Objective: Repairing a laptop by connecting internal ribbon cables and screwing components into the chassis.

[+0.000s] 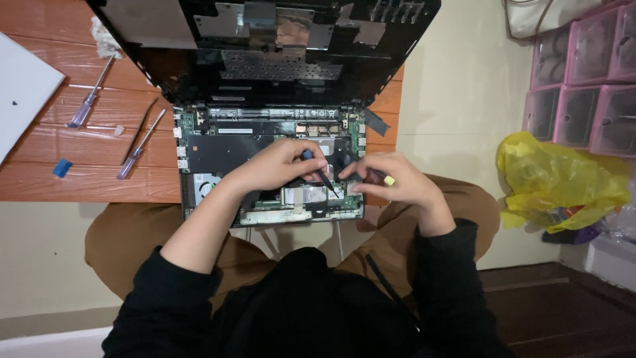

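1. Landmark: an opened laptop base with the circuit board exposed, at the near edge of a low wooden table. All places below are given relative to this base.
2. Left hand is over the middle of the base, fingers closed around a thin dark tool, likely a small screwdriver or pick.
3. The tool's long axis runs slantwise, from the left fingertips down and toward the right side of the base; its tip meets the board near a silvery patch at the base's front centre.
4. Right hand is over the right front corner of the base, closed on a short dark-handled tool with a yellow end cap. Its working end is hidden under the fingers.
5. The two hands are close, fingertips nearly meeting above the tool tip; the left hand is the nearer one to the contact spot.
6. The detached black laptop cover leans behind the base, far side.
7. Left of the base, on the table: two clear-handled screwdrivers, well apart from both hands, and a small blue piece.
8. Far right of the base, on the floor: a yellow plastic bag and pink drawer units.
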